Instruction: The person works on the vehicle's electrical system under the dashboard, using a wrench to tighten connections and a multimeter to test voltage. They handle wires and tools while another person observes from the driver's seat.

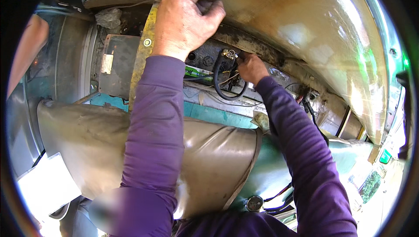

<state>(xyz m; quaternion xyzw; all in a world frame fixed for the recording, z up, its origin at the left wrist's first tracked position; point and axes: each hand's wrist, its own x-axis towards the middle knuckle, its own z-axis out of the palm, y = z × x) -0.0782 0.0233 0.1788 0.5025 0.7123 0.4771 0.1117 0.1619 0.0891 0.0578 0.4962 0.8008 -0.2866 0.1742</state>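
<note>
My left hand is closed in a loose fist against the tan raised panel, above a yellow bar; anything inside its curled fingers is hidden. My right hand is lower and farther right in the recessed bay, fingers bent around something dark I cannot make out. Just left of it are a brass fitting and a looped black hose. A green-labelled part lies behind the hose, and loose wires cross below.
Another person's forearm shows at far left. A brown padded cover lies over the near edge, beside a green body panel carrying a round gauge with hoses. A white rectangular object is at lower left, a dark metal box behind.
</note>
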